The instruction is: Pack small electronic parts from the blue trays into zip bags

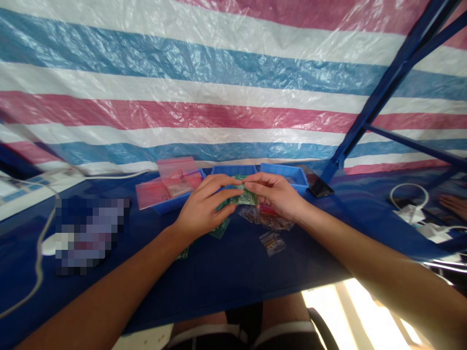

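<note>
White cable [39,262]; red bags [178,168], lying across left blue bin [170,205]; middle blue bin [233,169], partly blocked from view; small clear bag [272,243]; black phone [321,187]. Left hand [204,204], fingers extended rightward, and right hand [278,192], fingers pointing left: both pinch one green packet [246,197] before the middle bin.

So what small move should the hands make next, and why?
Perhaps let the left hand steady the green item while the right hand shifts slightly along its edge: both seem to pinch it, and between them they hide part of it.
</note>
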`<state>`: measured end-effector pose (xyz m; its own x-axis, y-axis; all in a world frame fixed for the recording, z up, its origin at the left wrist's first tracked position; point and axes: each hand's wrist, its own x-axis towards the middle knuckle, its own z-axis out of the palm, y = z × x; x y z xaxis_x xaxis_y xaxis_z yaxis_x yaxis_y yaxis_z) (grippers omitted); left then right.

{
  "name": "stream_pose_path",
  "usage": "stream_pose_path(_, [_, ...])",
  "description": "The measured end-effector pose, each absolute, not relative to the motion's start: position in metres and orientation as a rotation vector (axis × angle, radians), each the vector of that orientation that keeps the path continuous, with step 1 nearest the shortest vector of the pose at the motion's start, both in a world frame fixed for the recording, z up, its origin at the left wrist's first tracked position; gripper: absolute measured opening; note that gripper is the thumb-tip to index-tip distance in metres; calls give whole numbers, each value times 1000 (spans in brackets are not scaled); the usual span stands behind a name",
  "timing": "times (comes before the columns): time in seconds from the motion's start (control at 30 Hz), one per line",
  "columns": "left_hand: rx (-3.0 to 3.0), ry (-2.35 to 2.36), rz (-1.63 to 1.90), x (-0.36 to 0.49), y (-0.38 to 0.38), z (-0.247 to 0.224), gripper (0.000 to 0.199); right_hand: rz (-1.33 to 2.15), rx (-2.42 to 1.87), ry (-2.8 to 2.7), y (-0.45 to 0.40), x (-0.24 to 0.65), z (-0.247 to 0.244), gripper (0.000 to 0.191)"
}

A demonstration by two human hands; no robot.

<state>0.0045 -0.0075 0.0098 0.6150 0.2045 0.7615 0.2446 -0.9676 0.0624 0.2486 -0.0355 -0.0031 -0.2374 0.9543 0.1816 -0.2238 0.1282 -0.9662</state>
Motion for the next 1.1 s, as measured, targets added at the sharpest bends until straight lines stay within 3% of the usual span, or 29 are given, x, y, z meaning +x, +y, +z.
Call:
stream_pose_path(0.17, [-2728,-463,-1410,5,-6,9,20,1137,-904,-1516,-39,249,4,47])
stream_pose_path(0.27, [-2706,-519,-1424,5,-8,6,18,1001,-846,-1616,-42,249,9,39])
stream_pose_path(0.6, [-2800,-578,-1290,5,-14,8,62,1197,-814,-1395,-35,249,-5,37])
stream_pose_path(0.73, [-2800,-430,-1286,4,-10,8,33,1325,-838,-1329,-33,248,-8,36])
stream_pose_path(0.83, [-2767,-479,-1355,3,-10,7,22,1306,-860,-1347,-34,246,-7,41])
stream_pose_path(0.97, [-2696,-620,-1353,3,-11,4,19,1169,-854,-1495,-39,244,1,43])
stream_pose_path(1.1, [-2644,-711,-1341,2,-13,1,28,1137,-819,-1535,-44,242,5,38])
